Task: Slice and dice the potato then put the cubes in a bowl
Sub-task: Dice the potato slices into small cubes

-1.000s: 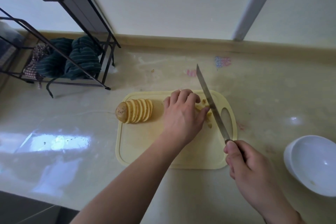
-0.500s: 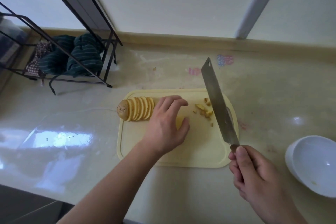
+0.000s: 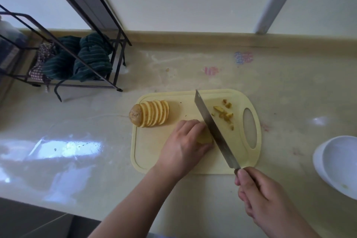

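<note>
Since half a second ago: knife (image 3: 214,129) lowered from raised to rest beside the potato slices (image 3: 204,137) under the left hand (image 3: 183,145), blade slanting across the cutting board (image 3: 150,152). Left hand: fingers curled over those slices, pressing them to the board. Right hand (image 3: 264,199): fist wrapped round the knife handle. Sliced potato row (image 3: 150,113): fanned at board's far left corner. Small cut pieces (image 3: 224,112): right of blade. White bowl (image 3: 336,164): on worktop (image 3: 77,141), far right. Wire rack (image 3: 63,48) with cloths: rear left
</note>
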`<action>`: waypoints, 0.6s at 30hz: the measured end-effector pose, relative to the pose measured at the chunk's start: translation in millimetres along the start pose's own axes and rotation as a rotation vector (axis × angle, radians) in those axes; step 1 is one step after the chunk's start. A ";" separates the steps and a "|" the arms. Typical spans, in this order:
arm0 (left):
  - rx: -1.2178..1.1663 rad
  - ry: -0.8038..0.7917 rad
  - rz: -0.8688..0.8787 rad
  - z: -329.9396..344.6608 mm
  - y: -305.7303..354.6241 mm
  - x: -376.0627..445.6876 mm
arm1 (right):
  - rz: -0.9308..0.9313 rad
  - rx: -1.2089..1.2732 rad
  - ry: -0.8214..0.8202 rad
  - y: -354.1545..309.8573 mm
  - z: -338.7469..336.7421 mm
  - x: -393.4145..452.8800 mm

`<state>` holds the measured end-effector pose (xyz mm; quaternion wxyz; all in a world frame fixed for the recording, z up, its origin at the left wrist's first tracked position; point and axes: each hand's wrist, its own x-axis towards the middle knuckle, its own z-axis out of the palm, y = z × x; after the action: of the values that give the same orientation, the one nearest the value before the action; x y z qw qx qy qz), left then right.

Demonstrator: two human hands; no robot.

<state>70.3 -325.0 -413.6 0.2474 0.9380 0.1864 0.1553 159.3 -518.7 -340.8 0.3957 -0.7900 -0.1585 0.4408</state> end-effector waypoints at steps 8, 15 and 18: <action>-0.028 0.123 0.065 6.6 3.1 -15.8 | -0.019 -0.031 0.012 -2.4 -4.0 -1.2; -0.039 0.076 0.186 9.2 0.4 -14.1 | -0.071 -0.119 0.007 -5.8 -3.3 -15.9; -0.047 0.078 0.186 9.3 -0.5 -12.1 | -0.063 -0.142 0.007 -5.2 -2.6 -21.3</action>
<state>63.0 -333.5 -424.0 0.2464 0.9385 0.1044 0.2182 150.1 -529.4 -323.9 0.3527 -0.8121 -0.2127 0.4133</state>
